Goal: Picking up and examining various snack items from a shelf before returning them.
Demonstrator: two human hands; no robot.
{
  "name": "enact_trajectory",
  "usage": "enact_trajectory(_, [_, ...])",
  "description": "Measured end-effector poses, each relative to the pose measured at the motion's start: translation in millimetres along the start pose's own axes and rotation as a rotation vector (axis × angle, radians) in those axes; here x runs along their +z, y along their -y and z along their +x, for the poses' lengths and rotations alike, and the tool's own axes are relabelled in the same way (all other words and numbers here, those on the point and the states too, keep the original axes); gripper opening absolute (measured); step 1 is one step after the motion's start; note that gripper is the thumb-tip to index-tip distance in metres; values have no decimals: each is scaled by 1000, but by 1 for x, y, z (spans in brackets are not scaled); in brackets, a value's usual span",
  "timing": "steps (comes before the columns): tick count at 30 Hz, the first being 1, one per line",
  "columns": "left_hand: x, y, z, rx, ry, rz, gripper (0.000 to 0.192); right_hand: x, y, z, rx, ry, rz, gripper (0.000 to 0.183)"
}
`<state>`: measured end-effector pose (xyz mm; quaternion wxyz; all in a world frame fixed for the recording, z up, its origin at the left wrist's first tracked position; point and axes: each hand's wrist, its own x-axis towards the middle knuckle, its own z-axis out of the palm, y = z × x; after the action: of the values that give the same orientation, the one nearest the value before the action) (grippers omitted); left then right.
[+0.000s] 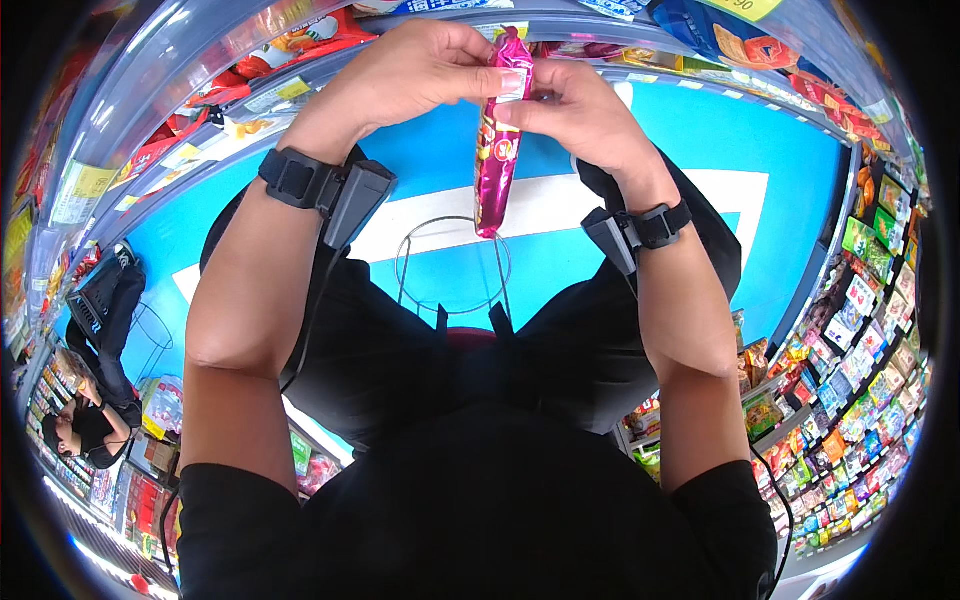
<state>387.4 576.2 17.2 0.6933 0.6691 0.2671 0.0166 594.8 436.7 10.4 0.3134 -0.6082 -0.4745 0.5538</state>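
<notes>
A narrow, shiny magenta snack packet (495,176) hangs upright before me, its crimped end at the top. My left hand (435,71) grips its upper part from the left, with the thumb across the front. From the right, my right hand (574,105) pinches the same packet a little lower, the thumb on its front face; its other fingers are partly hidden behind. A small white label with print shows beside my left thumb. Below the packet is the blue floor with a white stripe.
Shelves of bagged snacks with price tags (289,90) curve around the front and left. On the right stands a rack of many small packets (847,390). A round wire stool frame (454,309) is between my knees. Another person (101,427) sits at the far left.
</notes>
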Motion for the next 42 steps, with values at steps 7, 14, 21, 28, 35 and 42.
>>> enact_trajectory(7, [-1, 2, -4, -92, 102, 78, 57, -3, 5, -1, 3, 15, 71, 35])
enact_trajectory(14, [-2, 2, -4, -88, 169, 101, 57, -5, 0, 0, -51, 14, 81, 32])
enact_trajectory(21, [-6, -4, -6, -107, 219, 121, 56, -3, 1, -1, -67, 54, 150, 29])
enact_trajectory(28, [-8, -7, -5, -124, 262, 225, 56, -3, -2, 0, -46, 80, 225, 25])
enact_trajectory(35, [-3, 5, -5, -6, 158, 193, 61, 0, 0, 1, -43, 16, 196, 27])
enact_trajectory(42, [2, 4, -2, -32, 140, 189, 64, -1, 1, 3, -64, -41, 277, 51])
